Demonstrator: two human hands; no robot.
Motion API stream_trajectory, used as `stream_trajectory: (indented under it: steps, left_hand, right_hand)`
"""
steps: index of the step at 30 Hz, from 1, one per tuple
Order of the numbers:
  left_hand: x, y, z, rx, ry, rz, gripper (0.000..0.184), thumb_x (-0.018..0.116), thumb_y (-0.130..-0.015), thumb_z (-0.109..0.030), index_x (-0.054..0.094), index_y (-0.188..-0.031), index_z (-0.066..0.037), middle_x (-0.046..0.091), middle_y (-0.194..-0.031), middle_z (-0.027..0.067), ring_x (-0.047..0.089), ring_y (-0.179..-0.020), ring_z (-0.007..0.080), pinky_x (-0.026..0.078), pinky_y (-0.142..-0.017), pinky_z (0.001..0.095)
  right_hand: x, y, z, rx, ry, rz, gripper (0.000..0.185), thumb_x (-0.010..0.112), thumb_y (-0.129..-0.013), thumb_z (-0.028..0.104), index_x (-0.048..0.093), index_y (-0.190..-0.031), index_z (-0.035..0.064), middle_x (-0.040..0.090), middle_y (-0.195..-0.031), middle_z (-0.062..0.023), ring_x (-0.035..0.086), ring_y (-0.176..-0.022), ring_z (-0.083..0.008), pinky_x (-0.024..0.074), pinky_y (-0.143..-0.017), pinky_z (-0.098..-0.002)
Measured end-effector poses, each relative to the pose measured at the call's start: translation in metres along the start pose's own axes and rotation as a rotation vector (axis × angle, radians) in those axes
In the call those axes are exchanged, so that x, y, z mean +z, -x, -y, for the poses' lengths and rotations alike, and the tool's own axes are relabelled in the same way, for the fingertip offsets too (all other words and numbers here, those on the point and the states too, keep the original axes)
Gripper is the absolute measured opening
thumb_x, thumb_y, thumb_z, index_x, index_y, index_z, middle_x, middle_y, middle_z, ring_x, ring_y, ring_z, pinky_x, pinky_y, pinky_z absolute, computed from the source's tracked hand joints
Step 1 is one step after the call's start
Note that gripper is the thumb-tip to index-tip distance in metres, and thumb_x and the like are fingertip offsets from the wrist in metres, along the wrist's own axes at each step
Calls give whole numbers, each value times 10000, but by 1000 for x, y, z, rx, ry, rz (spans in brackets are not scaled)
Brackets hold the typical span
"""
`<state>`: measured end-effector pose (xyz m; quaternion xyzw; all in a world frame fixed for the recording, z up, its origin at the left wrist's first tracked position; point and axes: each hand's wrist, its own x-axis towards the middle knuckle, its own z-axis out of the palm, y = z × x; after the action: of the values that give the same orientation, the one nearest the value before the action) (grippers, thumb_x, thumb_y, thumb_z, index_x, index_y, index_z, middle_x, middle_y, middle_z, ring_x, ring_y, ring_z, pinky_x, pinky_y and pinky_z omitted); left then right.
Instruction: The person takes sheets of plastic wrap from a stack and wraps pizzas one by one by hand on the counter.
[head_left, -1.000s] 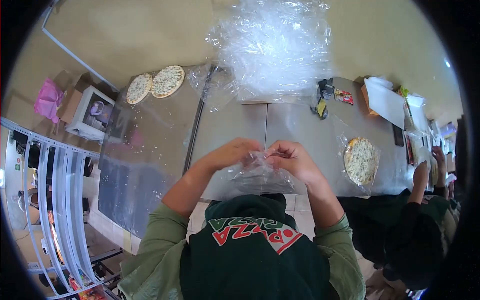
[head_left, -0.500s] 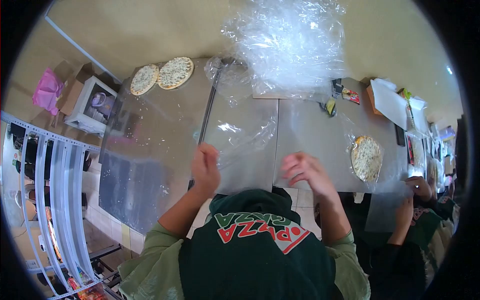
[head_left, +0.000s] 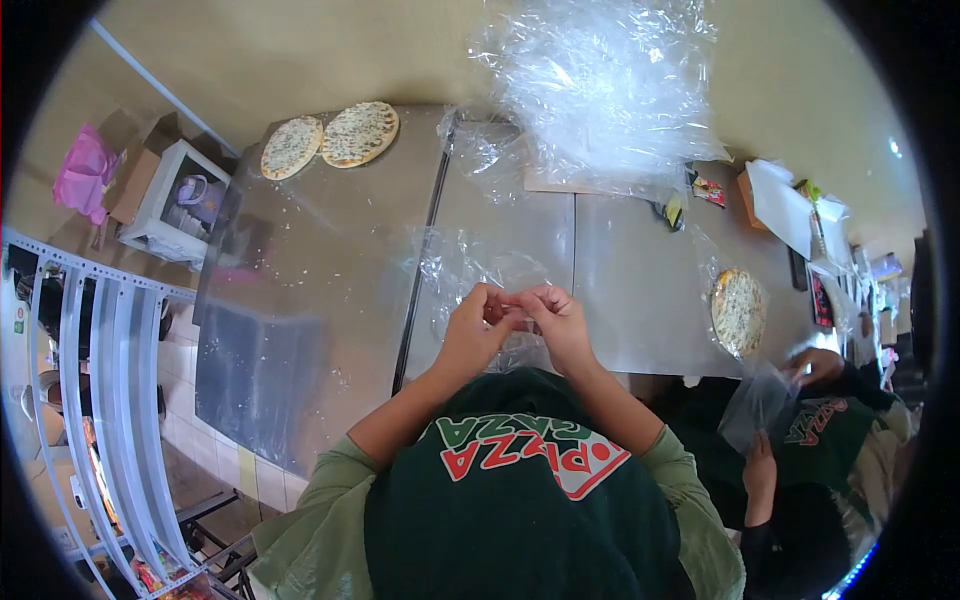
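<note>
A clear plastic bag (head_left: 470, 268) lies crumpled on the steel table before me. My left hand (head_left: 478, 328) and my right hand (head_left: 560, 325) meet at its near edge, fingertips pinched together on the thin film. Some of the film shows below my fingers, close to my apron. Two cheese-topped pizzas (head_left: 360, 135) rest side by side at the table's far left. Another pizza (head_left: 738, 312), partly inside clear plastic, is to the right of my hands.
A big heap of clear plastic bags (head_left: 600, 95) stands at the back. A co-worker's hands (head_left: 815, 365) hold a clear bag (head_left: 757, 408) at the right. A metal rack (head_left: 110, 400) is at left; crumbs dot the steel table (head_left: 330, 260).
My hands were apart above the table; now they have come together and pinch the bag's edge. The co-worker's bag has shifted and opened out a little.
</note>
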<state>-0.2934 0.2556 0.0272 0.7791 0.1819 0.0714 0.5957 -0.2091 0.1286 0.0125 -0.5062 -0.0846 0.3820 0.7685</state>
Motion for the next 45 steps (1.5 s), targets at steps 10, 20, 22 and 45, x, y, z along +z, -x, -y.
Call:
stream_trajectory:
  steps: [10,20,22,45]
  left_hand:
    - [2,-14,22,-270,599,184,135,542,-861,-137,549,-945,-31,604,-872,79,602,-787,171,531,-726,325]
    - [9,-41,33,-301,1270,283,299,414,-937,-297,481,-707,-119,494,-597,-8,471,-508,139,416,-505,267]
    - [32,-45,40,-237,837,-13,333,416,-933,-351,423,-670,-147,385,-534,-37,366,-446,111,311,-441,248]
    - [30,-69,84,346,-944,-720,218,548,-790,-111,518,-988,-25,577,-920,159,540,-907,347,417,-797,455]
  right_hand:
    - [-13,18,4,-231,387,-114,96,584,-802,0,585,-896,16,633,-864,-51,585,-772,-99,467,-688,-231]
    - [-81,18,23,-243,211,-483,69,491,-746,-2,558,-750,16,547,-700,-42,535,-616,-145,436,-578,-263]
    - [-66,10,26,19,-467,-464,60,474,-735,15,530,-734,35,513,-665,-25,530,-613,-154,436,-573,-271]
    - [-297,28,-14,-191,1086,-915,195,435,-906,188,524,-946,19,584,-656,-144,595,-577,-287,463,-560,-394]
